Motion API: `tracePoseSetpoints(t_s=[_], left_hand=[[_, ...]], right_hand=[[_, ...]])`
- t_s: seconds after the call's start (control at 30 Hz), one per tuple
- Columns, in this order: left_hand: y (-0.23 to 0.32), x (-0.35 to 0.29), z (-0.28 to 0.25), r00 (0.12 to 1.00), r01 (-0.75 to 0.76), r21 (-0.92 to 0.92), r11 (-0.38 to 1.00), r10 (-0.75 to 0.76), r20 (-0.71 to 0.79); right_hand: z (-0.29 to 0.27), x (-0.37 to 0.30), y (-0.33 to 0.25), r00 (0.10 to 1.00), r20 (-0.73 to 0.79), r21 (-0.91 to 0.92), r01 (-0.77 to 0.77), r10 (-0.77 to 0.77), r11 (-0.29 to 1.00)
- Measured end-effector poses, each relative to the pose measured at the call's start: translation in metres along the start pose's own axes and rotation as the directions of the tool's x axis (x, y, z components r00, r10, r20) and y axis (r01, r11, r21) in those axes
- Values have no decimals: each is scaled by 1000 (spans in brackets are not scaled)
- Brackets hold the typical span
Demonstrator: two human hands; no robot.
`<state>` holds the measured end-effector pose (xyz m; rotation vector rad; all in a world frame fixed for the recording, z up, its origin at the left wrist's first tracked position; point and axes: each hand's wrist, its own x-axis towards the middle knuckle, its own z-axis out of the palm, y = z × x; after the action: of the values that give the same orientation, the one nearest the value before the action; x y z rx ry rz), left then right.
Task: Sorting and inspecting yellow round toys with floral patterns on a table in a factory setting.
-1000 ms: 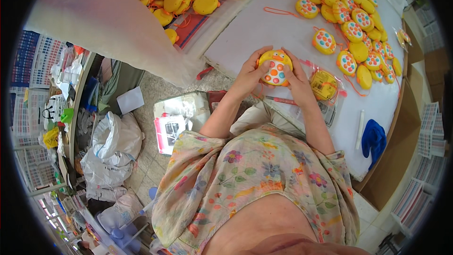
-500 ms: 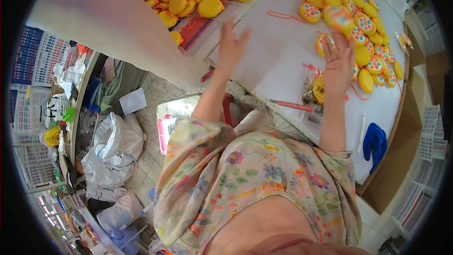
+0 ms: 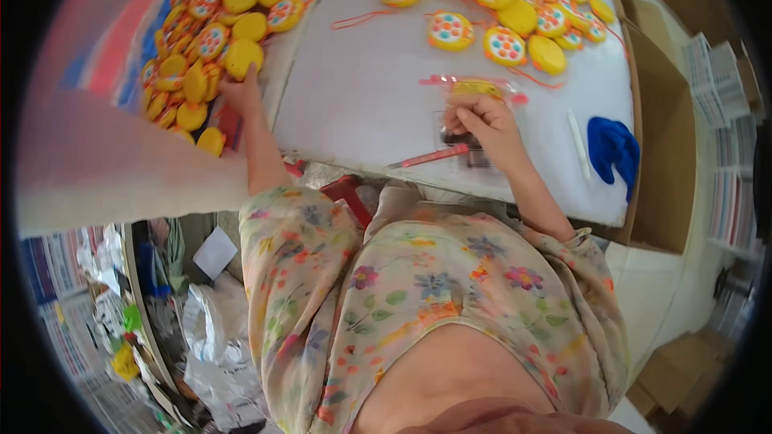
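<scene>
The person's hands worked apart at a white counter [image 3: 378, 104], seen from the head camera. The left hand [image 3: 240, 92] reached out to the left, fingers closed over a plain yellow disc [image 3: 243, 56] at the near edge of a heap of yellow toy discs [image 3: 205, 24] lying in a tray beside the counter; the grip looked like a pick from the pile's edge, where a single piece sat easiest to lift. The right hand [image 3: 482, 124] rested on the counter close to the body, fingers curled narrow and pressing on a clear plastic bag [image 3: 474, 96] with a yellow piece inside; whether it pinched the bag or merely held it flat could not be told.

A red pen-like stick [image 3: 426, 158] lay just in front of that hand, near the counter's edge. Farther back, finished discs with coloured dots [image 3: 505, 44] lay spread in a loose row across the counter, one disc with a pink cord [image 3: 449, 30] sitting a little apart from them. A blue cloth [image 3: 613, 149] and a white stick [image 3: 576, 133] lay to the right, clear of the working area. The bag sat between the two supplies, apparently so that pieces from the left could be brought straight to it.
</scene>
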<state>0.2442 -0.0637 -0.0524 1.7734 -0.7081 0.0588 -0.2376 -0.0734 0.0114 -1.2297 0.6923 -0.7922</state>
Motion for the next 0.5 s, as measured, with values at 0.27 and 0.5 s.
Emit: tracePoseSetpoints(t_s=[0.27,0.5], left_hand=[[51,-70,-3,968,250,-767,590,-128,216],[148,-158,12,703,711,-687,151,-118,701]], right_hand=[[-139,-68,-43,767,-564,-535,-58,-305,843],[-197,-131,-44,633,-553,-831,-375,-542,410]])
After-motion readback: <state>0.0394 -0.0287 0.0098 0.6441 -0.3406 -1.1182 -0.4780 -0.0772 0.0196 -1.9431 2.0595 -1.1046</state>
